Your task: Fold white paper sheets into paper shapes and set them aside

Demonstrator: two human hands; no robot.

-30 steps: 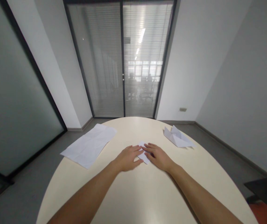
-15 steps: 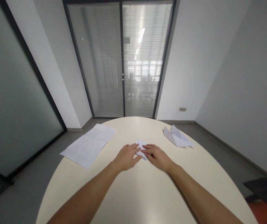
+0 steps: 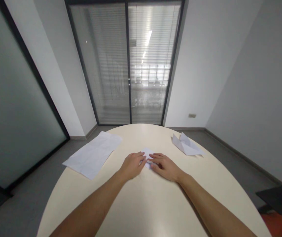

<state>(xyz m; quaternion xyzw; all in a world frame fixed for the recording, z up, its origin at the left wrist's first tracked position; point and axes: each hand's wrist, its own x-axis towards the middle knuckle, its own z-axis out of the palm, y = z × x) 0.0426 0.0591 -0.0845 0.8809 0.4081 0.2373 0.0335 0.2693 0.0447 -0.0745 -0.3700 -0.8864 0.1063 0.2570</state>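
A small folded sheet of white paper (image 3: 147,152) lies on the table in front of me, partly covered by my fingers. My left hand (image 3: 133,165) is at its left edge, with thumb and fingertips closed on the paper. From the other side my right hand (image 3: 165,166) rests over the paper's right part, its fingers stretched out and a little apart. Fingers hide much of the folds, so the paper's exact shape cannot be made out.
On the left of the round cream table (image 3: 141,204) lies a large creased white sheet (image 3: 94,154). A folded paper boat-like shape (image 3: 186,145) sits at the right edge. A black and red chair (image 3: 279,200) stands at lower right, with a glass door (image 3: 146,65) beyond.
My left thumb has drawn up closer to the left fingertips at the paper. The right fingers have shifted slightly over it. The other papers stay put.
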